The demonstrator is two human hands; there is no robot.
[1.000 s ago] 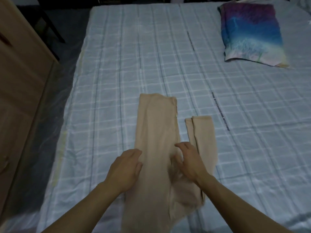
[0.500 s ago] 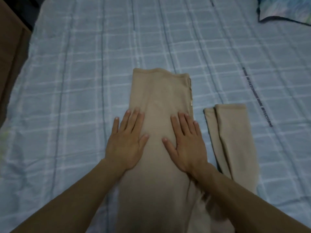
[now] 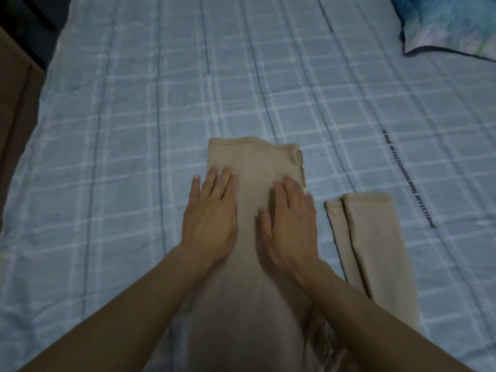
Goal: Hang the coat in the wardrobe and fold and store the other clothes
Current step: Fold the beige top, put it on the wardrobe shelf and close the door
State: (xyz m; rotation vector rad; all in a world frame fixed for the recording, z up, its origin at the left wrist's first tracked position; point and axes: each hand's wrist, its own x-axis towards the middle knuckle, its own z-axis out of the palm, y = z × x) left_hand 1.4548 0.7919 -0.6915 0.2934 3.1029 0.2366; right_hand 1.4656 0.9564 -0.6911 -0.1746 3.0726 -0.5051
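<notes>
A beige garment [image 3: 252, 162] lies lengthwise on the bed, its folded far edge pointing away from me. My left hand [image 3: 210, 218] lies flat on its left side, fingers straight. Flat beside it on the garment's right side is my right hand [image 3: 288, 224], palm down. A narrow beige part of the same garment, two folded sleeve-like strips [image 3: 375, 242], lies to the right of my right forearm. Near me the cloth is bunched under my arms.
The bed carries a pale blue checked sheet [image 3: 134, 130]. A blue and purple patterned pillow [image 3: 453, 25] sits at the far right corner. A brown wooden piece of furniture [image 3: 13, 103] stands along the bed's left side.
Both hands went from hovering with bent fingers to lying flat on the garment, then slid slightly further up it. The view moved closer and lower.
</notes>
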